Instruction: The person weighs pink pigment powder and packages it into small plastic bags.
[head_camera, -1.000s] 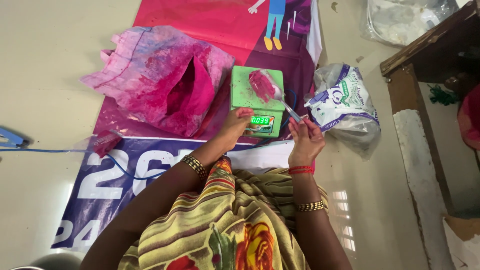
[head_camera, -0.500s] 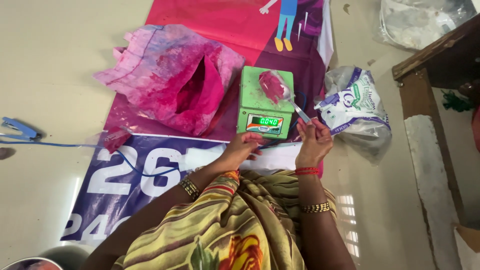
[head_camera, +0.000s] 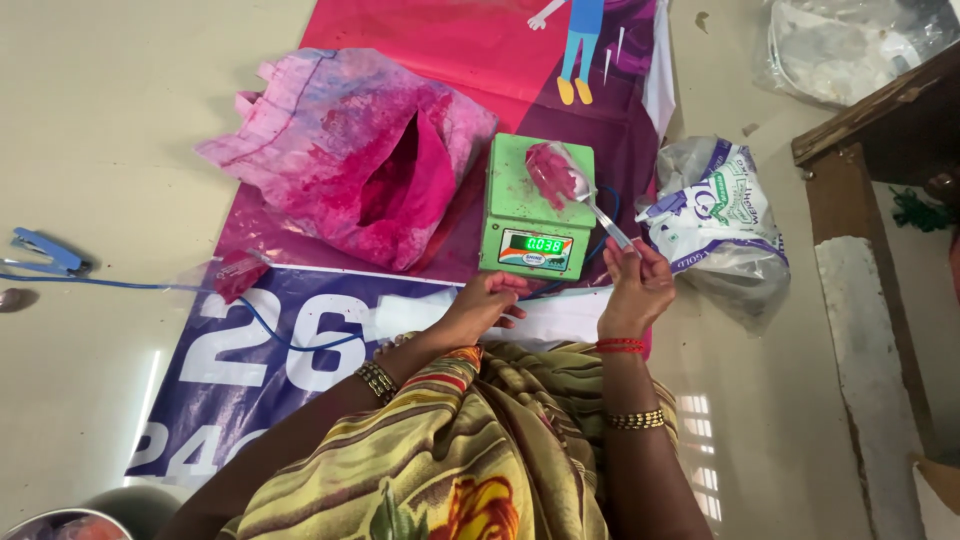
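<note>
A green digital scale stands on a printed banner on the floor. On its top lies a small clear packet of pink powder. My right hand holds a metal spoon by its handle, the bowl reaching over the packet. My left hand rests just in front of the scale, fingers curled, holding nothing that I can see. A large pink-stained bag of powder lies open left of the scale.
A white printed plastic bag lies right of the scale. A wooden table leg stands at the right. A blue stapler and a blue cord lie at the left. A small pink packet sits on the banner.
My left hand has drawn back from the scale's front toward my lap. My right hand has brought the spoon over the packet on the scale.
</note>
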